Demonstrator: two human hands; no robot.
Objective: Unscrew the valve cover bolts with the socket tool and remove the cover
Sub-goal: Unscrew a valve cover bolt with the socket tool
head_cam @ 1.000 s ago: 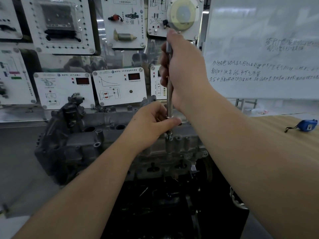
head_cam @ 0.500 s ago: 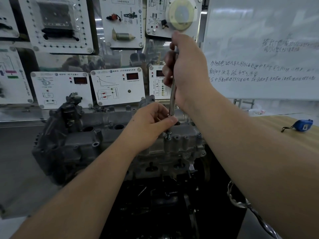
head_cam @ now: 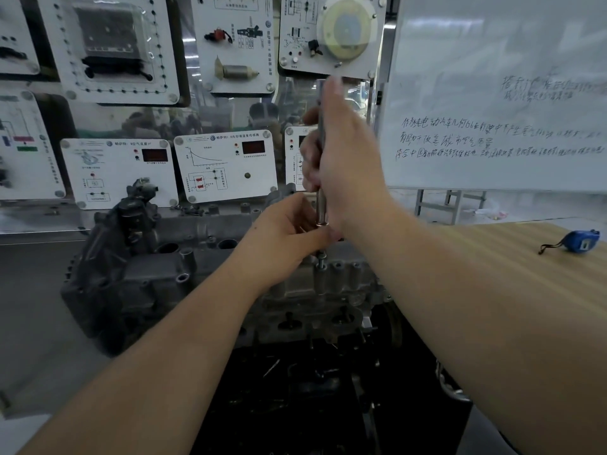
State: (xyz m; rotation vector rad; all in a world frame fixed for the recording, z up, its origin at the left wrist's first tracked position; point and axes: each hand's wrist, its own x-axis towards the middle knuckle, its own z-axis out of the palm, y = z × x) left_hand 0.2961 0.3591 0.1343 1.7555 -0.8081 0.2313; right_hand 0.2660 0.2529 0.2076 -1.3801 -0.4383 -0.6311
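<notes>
Your right hand (head_cam: 345,152) gripped the upright socket tool (head_cam: 321,205), fingers curled round its handle. Your left hand (head_cam: 285,238) pinched its lower end above a bolt (head_cam: 321,257) standing in the valve cover (head_cam: 203,234) of the engine.

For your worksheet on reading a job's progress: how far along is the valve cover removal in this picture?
Done: little that shows; the valve cover still sits on the engine. In hand: the right hand grips the upright socket tool near its top, the left hand pinches its lower end, and a bolt stands proud of its boss below. Left: freeing that bolt, any others, then lifting the cover off.
</notes>
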